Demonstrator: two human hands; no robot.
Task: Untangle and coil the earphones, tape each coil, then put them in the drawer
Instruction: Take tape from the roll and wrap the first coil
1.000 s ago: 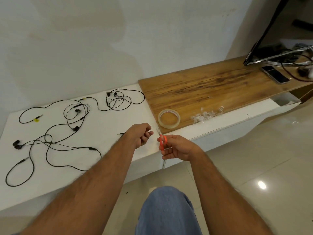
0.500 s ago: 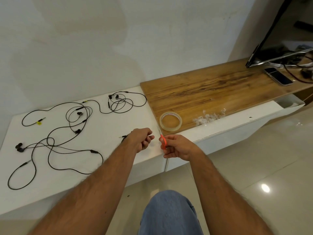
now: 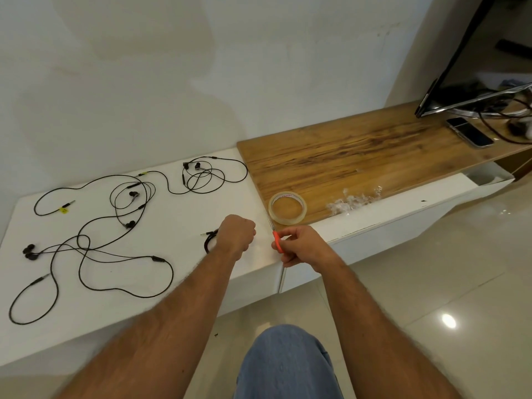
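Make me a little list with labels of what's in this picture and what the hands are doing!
left hand: curled round a coiled earphone on the white cabinet top
right hand: holds orange-handled scissors, blades pointing toward the tape
tape roll: flat on the wooden top, near its front corner
loose earphones: spread out uncoiled at left
tape scraps: right of the roll
phone: far right, by the screen

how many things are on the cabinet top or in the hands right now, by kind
earphone sets: 4, three loose, one coiled in the left hand at
tape roll: 1
scissors, in the right hand: 1
phone: 1
clear scrap pile: 1
total: 8
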